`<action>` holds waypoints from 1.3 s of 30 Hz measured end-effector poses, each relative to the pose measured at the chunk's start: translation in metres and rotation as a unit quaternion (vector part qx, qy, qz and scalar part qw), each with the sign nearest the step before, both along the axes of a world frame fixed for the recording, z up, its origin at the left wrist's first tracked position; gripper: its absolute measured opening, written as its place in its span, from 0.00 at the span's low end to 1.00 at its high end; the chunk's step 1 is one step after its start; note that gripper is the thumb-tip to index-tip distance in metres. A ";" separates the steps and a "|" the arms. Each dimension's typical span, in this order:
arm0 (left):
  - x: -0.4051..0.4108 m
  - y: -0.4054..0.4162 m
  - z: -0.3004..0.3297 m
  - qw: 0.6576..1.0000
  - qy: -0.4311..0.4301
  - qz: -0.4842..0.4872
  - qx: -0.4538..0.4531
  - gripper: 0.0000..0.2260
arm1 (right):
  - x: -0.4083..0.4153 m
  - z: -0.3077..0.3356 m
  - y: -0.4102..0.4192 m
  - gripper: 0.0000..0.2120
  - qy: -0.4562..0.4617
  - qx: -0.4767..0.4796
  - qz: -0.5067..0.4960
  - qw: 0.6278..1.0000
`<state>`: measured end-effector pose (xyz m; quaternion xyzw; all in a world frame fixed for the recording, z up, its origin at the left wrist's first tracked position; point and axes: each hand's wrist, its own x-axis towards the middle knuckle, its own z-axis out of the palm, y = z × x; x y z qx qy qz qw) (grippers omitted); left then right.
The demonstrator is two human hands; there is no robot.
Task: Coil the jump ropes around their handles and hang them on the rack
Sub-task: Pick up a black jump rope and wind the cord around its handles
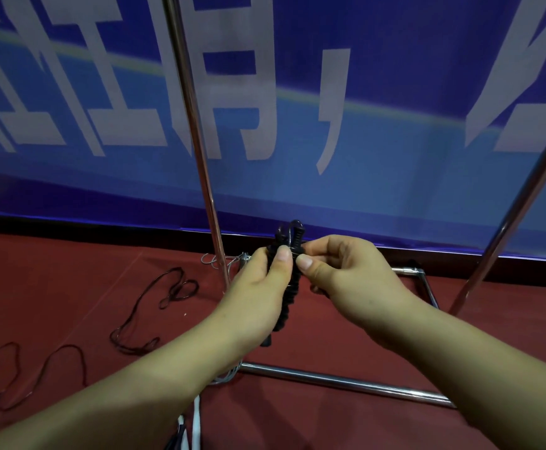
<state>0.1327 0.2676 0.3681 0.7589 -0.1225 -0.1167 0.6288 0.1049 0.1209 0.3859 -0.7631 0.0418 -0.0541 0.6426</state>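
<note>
Both forearms reach in from the bottom corners, at 7 and 5 o'clock, and meet just below the centre of the view. The left hand [258, 287] curls its fingers round the black jump rope bundle [289, 287], thumb pressed flat against the front of it. The right hand [346, 271] comes in from 3 o'clock of the bundle, its fingers bent and its thumb tip touching the coils just beside the left thumb, pinching them. The bundle stands nearly upright, tilted slightly, rope wound in tight turns round the handles; a small loop of rope sticks up at its 12 o'clock end, and its lower end shows below the left palm. Behind the hands stands the metal rack [200, 157], one chrome upright rising toward 12 o'clock, another slanting off at 2 o'clock, with base tubes on the red floor [70, 271] at 5 o'clock. A loose dark rope [154, 306] trails in untidy loops over the floor at 9 o'clock. A thin silver rope [215, 259] lies at the foot of the near upright. White and dark straps [187, 427] show at 6 o'clock, too cropped to identify. A blue banner [395, 141] with pale characters fills the wall.
</note>
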 end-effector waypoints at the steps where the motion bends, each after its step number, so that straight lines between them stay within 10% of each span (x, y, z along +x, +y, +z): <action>1: 0.000 0.000 0.001 1.000 -0.003 0.003 0.004 0.19 | 0.000 0.001 -0.001 0.02 0.002 -0.008 0.012 1.000; 17: -0.004 0.009 0.024 0.977 0.129 -0.095 -0.143 0.26 | -0.003 0.015 -0.012 0.06 -0.006 0.106 0.170 0.980; 39: 0.001 0.009 0.016 0.983 0.100 -0.034 -0.148 0.23 | -0.005 0.016 -0.032 0.12 -0.006 0.068 0.102 0.992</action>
